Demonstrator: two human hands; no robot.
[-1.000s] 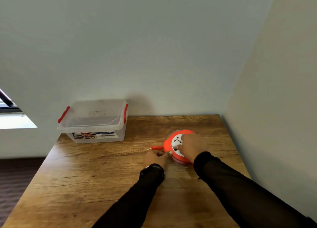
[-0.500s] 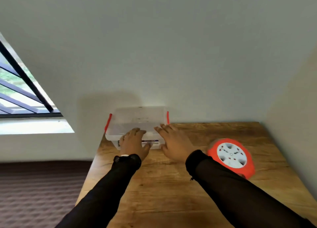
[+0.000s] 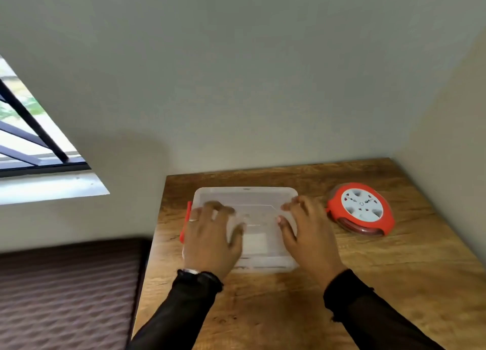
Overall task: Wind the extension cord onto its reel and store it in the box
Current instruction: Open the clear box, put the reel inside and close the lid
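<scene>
Now over the lidded box, 2 hands: left hand spread near the red latch, right hand spread at the opposite side, fingers straight, blurred, gripping nothing, likely poised to free the lid. Just right of the right hand, wound orange reel flat on the worktop, not yet boxed.

Motion-blurred hands, left and right, cover much of the box lid; its right latch is hidden, its label unreadable.
</scene>
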